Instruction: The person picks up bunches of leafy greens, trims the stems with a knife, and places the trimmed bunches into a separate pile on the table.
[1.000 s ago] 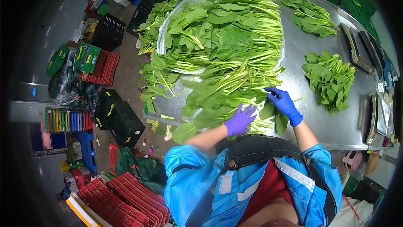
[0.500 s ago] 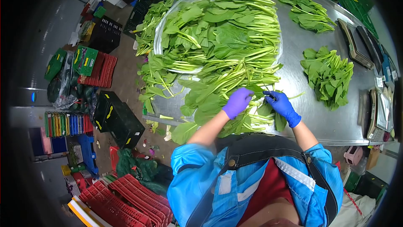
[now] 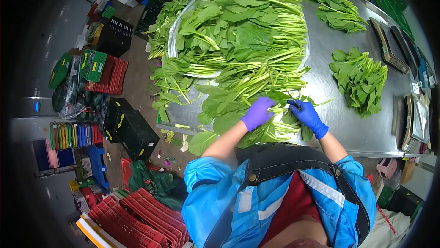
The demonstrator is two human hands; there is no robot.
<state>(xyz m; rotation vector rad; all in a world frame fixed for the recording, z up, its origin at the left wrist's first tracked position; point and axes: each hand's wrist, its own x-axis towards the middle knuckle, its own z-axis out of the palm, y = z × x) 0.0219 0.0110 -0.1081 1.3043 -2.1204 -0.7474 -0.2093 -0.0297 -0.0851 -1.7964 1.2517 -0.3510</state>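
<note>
At the near edge of the metal table, my left hand (image 3: 257, 113), in a purple glove, is closed on a leafy green stem (image 3: 279, 97). Close to its right, my right hand (image 3: 308, 118), in a blue glove, has its fingers pinched. A small dark object shows at those fingertips, too small to name. Loose leafy greens (image 3: 220, 103) lie under and around both hands, leaves to the left and pale stalks to the right. Beyond them spreads a large heap of the same greens (image 3: 256, 37), partly on a clear plastic sheet (image 3: 173, 41).
Two bunches of greens, one nearer (image 3: 360, 83) and one farther (image 3: 334, 7), lie on the metal table (image 3: 321, 69). Scales (image 3: 410, 124) stand along its right edge. Dark crates (image 3: 130, 129) and red crates (image 3: 137, 220) stand on the floor at left.
Both hands stay almost in place, still close together over the greens. The leaf by my left fingertips has shifted slightly. The whole view has tilted a little.
</note>
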